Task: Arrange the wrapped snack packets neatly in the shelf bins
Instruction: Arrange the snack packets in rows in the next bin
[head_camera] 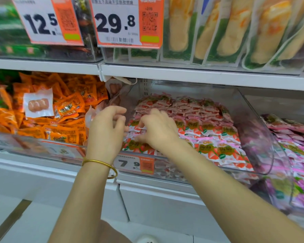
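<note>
Red-and-white strawberry snack packets (209,135) fill a clear plastic shelf bin (263,137) in neat rows. My right hand (158,128) lies over the packets at the bin's front left, fingers curled down onto them. My left hand (107,128), with a gold bangle on the wrist, hovers at the bin's left wall, fingers spread and bent, touching the packets' edge with its fingertips. I cannot tell whether either hand pinches a packet.
Orange packets (63,118) fill the bin to the left, with a clear-wrapped sausage pack (38,105) lying on top. Pink packets (298,146) fill the bin at right. Price tags (128,21) and long yellow snacks (235,28) hang on the upper shelf.
</note>
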